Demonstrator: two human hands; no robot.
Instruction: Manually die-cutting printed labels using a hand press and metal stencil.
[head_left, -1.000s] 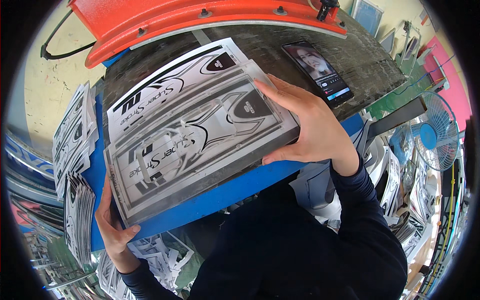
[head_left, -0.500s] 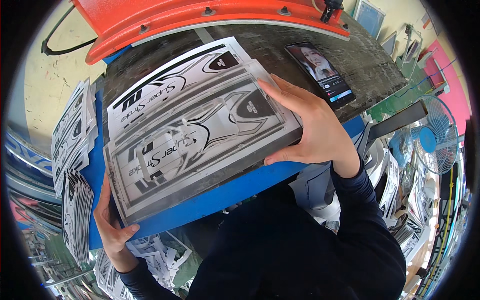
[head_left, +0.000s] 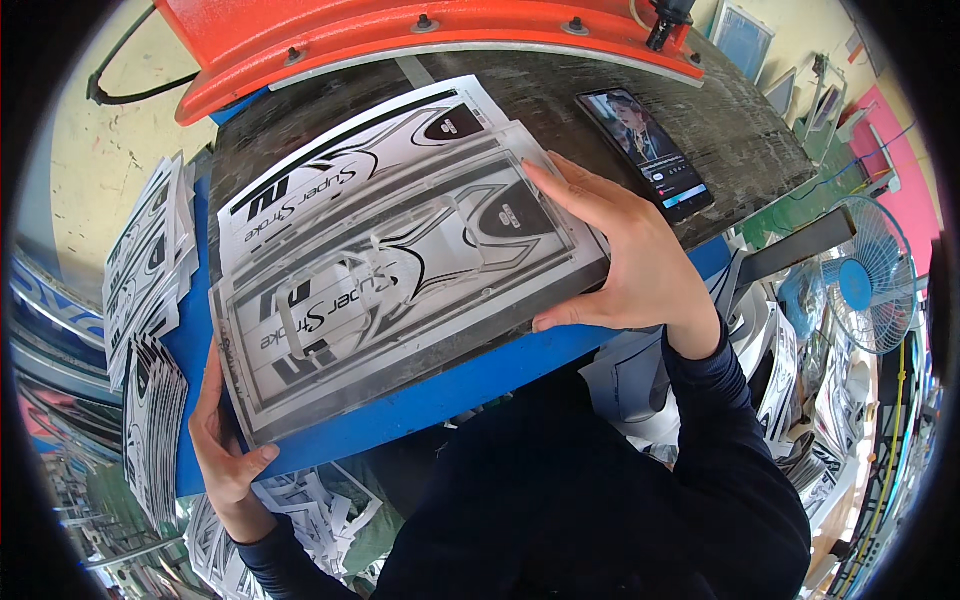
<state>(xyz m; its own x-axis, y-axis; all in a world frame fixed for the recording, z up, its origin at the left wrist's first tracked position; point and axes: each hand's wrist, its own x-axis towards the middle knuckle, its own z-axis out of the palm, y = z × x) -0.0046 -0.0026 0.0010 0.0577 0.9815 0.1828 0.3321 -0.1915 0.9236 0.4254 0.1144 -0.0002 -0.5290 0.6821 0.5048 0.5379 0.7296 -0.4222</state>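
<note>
A clear, thick-edged rectangular cutting die [head_left: 470,330] lies tilted over a printed sticker sheet [head_left: 300,180], whose black-and-grey graphics show through it and past its far edge. My left hand [head_left: 225,445] grips the die's near left corner, thumb along the front side and fingers round the left side. At the right end my right hand [head_left: 625,245] holds it, with fingers over the top edge and thumb against the front side. Whether the die rests fully on the sheet, I cannot tell.
A dark worktop [head_left: 540,90] with a blue edge [head_left: 450,390] carries a phone [head_left: 650,150] playing video. The red machine beam [head_left: 360,25] spans the back. Stacked printed sheets [head_left: 150,260] stand at left, paper scraps [head_left: 310,515] below. A blue fan [head_left: 855,285] is at right.
The die, the sheet and both hands look almost unmoved; the whole view has shifted very slightly. The picture on the phone has changed.
</note>
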